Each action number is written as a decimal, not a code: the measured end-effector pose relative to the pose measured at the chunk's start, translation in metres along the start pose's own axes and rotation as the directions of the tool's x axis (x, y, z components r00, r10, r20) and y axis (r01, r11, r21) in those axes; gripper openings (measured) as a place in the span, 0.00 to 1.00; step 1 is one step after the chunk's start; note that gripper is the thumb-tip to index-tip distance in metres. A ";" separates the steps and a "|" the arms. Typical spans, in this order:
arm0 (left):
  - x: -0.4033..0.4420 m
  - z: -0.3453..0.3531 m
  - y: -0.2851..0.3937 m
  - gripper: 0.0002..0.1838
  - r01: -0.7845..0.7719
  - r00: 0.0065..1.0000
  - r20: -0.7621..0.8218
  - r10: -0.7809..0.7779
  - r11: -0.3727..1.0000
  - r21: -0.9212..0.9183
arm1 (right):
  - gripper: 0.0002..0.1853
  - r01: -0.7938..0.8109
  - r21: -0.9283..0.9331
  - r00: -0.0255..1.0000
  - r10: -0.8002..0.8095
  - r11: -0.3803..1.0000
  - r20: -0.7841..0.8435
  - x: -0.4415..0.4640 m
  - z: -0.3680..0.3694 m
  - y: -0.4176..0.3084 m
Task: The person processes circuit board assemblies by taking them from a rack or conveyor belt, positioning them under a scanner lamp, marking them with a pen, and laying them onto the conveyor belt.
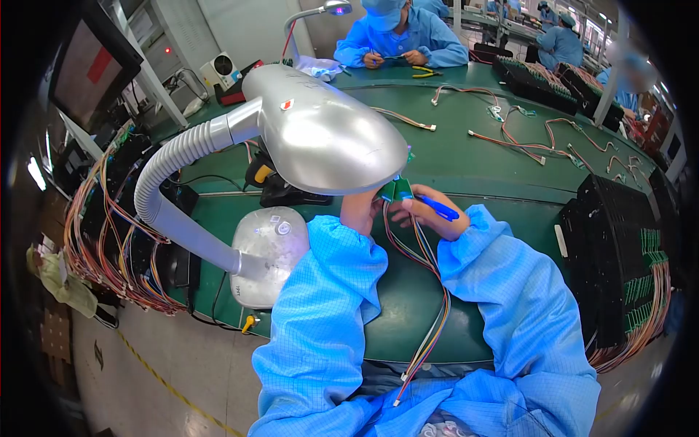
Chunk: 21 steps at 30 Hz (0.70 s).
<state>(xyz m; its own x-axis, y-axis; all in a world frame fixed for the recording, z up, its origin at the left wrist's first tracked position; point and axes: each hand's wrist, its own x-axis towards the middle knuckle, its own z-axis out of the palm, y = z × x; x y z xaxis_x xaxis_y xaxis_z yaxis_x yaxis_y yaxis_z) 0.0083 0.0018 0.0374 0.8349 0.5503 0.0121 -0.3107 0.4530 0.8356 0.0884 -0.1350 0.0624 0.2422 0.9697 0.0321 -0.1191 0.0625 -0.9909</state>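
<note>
Small green circuit boards (397, 191) are held up just beyond the lamp head, with bundles of coloured wires (422, 244) hanging from them towards my lap. My left hand (359, 213) is at the boards' left side, partly covered by the lamp head; its fingers appear closed on them. On the other side, my right hand (442, 218) has a blue pen (437, 207) held across it, and its fingertips touch the boards and wires. White connectors (397, 402) end the wires near my lap.
A silver gooseneck lamp (320, 131) stands close on the left. Black racks of wired boards (611, 255) are at the right, and more wired boards (109, 211) at the left. Loose cables (510, 138) lie across the green table (335, 291). A co-worker (400, 36) sits opposite near yellow-handled pliers (426, 72).
</note>
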 end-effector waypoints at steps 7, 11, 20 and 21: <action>-0.011 0.015 0.008 0.11 -0.038 0.999 -0.035 0.038 0.999 0.004 | 0.16 -0.077 0.116 0.997 0.078 0.990 0.001 -0.014 0.028 -0.007; -0.011 0.013 0.008 0.08 -0.082 0.995 -0.064 0.075 0.991 -0.106 | 0.12 -0.081 0.019 0.995 0.082 0.997 -0.051 -0.019 0.025 -0.023; -0.016 0.020 0.020 0.10 0.132 0.991 0.036 -0.126 0.944 -0.304 | 0.11 0.048 -0.309 0.980 -0.105 0.950 -0.172 -0.025 0.008 -0.050; -0.016 0.020 0.018 0.10 0.177 0.984 0.061 -0.166 0.925 -0.336 | 0.11 0.050 -0.313 0.979 -0.108 0.948 -0.170 -0.027 0.008 -0.052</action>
<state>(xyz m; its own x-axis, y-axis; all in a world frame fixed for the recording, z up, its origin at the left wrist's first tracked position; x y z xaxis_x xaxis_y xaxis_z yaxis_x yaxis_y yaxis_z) -0.0015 -0.0128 0.0632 0.9009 0.4239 -0.0936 -0.2926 0.7522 0.5904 0.0807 -0.1627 0.1137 0.4141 0.9028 0.1161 0.2009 0.0337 -0.9790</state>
